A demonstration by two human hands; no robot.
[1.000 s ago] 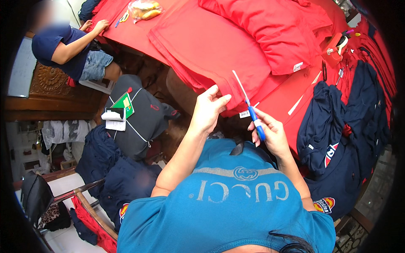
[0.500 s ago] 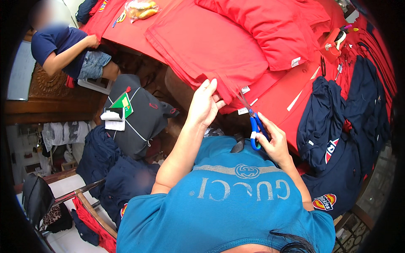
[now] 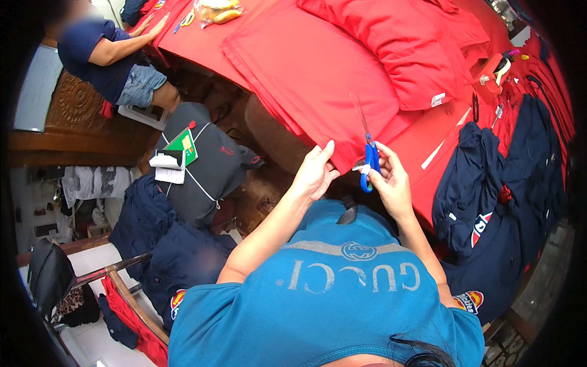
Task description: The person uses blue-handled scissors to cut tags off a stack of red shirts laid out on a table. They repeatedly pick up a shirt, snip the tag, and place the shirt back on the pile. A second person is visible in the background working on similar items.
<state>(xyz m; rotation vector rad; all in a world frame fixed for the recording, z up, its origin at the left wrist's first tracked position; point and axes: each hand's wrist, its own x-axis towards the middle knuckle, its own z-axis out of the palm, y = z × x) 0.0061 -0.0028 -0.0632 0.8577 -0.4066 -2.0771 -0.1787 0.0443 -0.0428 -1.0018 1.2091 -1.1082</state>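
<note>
My left hand (image 3: 315,172) pinches the near edge of a flat red garment (image 3: 312,73) that lies on a red-covered table (image 3: 428,137). My right hand (image 3: 389,181) grips blue-handled scissors (image 3: 367,160) just right of it, blades pointing up and away over the red cloth. A small white tag (image 3: 359,164) shows at the garment's edge between the two hands. I wear a teal shirt.
A stack of folded red garments (image 3: 403,43) lies further back. Navy garments (image 3: 489,183) hang at the right. A tag gun (image 3: 498,68) sits at the far right. Another person (image 3: 107,52) sits at the far left. A dark bundle (image 3: 205,162) and navy piles lie on the floor.
My right hand brought the scissors down and left to the garment's edge. My left hand shifted slightly lower along the same edge, next to the white tag.
</note>
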